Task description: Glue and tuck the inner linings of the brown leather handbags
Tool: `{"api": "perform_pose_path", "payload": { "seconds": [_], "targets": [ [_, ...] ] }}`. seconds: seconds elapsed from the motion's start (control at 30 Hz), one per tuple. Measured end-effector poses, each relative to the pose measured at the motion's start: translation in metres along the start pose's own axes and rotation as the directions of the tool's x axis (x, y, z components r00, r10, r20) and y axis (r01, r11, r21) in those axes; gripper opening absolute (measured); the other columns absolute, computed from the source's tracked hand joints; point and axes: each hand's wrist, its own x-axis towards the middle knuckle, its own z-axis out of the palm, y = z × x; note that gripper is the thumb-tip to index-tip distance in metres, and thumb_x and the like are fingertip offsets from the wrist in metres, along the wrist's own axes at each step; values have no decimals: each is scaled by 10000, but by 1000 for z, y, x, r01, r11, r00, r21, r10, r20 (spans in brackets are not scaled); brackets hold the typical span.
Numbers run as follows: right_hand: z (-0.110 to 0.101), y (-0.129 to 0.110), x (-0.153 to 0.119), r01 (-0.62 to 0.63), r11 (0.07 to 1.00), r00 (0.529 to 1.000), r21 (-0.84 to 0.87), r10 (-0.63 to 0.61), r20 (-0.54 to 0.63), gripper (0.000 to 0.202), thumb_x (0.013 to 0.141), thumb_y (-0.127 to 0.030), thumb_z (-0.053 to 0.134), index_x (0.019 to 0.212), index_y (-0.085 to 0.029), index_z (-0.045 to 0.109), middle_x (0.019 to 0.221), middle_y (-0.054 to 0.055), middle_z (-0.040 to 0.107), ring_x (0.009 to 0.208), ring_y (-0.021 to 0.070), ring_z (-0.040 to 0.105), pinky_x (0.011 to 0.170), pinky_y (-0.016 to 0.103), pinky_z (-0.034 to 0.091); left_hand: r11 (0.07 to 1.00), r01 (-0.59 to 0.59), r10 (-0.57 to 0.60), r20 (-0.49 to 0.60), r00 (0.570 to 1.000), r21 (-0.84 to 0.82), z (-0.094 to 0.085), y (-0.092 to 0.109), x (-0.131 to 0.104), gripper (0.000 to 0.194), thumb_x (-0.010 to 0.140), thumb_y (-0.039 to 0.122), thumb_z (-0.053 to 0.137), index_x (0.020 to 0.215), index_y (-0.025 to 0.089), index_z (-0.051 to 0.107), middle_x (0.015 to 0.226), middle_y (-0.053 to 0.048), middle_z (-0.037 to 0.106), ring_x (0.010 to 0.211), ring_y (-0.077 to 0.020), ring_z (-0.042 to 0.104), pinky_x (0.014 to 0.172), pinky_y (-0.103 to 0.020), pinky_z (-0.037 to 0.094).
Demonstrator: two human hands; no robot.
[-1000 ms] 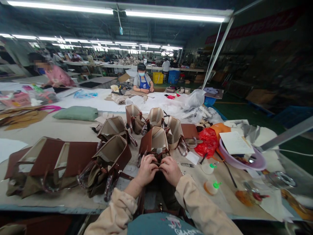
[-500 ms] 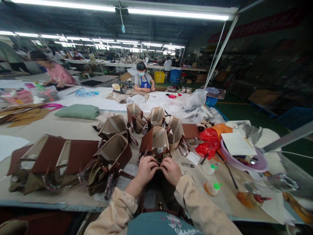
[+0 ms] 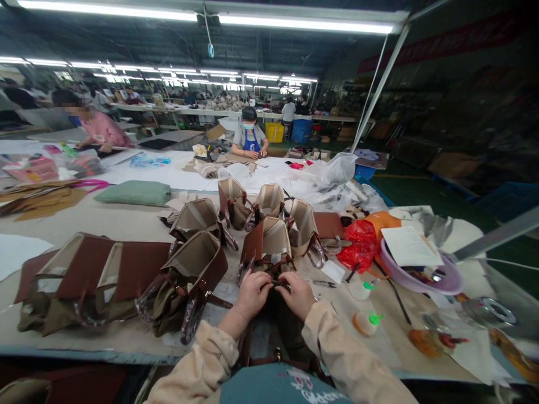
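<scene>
Lower centre of frame: left hand [image 3: 254, 293] and right hand [image 3: 298, 294] close together, fingertips nearly meeting. Dark bag [image 3: 288, 322] lies directly below and between them, on the near side of the table [image 3: 126, 221], in front of the wearer's body; its upper edge runs up to the fingertips. Left hand: fingers bent, thumb and forefinger pinching the dark edge from the left. Right hand: same grip, mirrored, pinching the edge from the right. Exact seam or part between the fingertips too small and shaded to tell. Lower part of the bag hangs clear of both palms, partly hidden by the sleeves.

Just beyond the hands, at frame centre: brown-and-beige bag [image 3: 275, 238], upright, mouth open. Left of the left hand, an open brown bag [image 3: 214, 264], near but apart. Right of the right hand: small metal tool [image 3: 324, 284] flat on the table, then white paper [image 3: 334, 271] and two green-capped bottles, upper [image 3: 360, 290] and lower [image 3: 365, 324]. Further to the right: red plastic bag [image 3: 357, 247] and purple basin [image 3: 452, 282]. Upper centre: a co-worker in a blue apron [image 3: 251, 144], seated across the table.
</scene>
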Motion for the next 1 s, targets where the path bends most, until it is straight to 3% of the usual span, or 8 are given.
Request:
{"api": "perform_pose_path", "payload": {
  "seconds": [0.17, 1.0],
  "targets": [
    [2, 7, -3, 34, 999, 999, -4, -34, 2, 186, 787, -184, 619, 973, -181, 618, 876, 52, 633, 816, 184, 585, 751, 292, 471, 1000, -17, 17, 19, 1000, 9, -2, 1, -2, 99, 803, 171, 555, 734, 208, 616, 909, -3, 664, 904, -164, 597, 1005, -440, 267],
    [0, 2, 0, -50, 990, 999, -134, 52, 14, 115, 841, -211, 565, 853, -208, 680, 827, 28, 668, 804, 147, 612, 746, 233, 459, 987, -53, 53, 4, 999, 152, 9, 3, -1, 94, 822, 137, 475, 755, 190, 514, 844, -38, 605, 848, -189, 549, 854, -352, 413]
  ]
}}
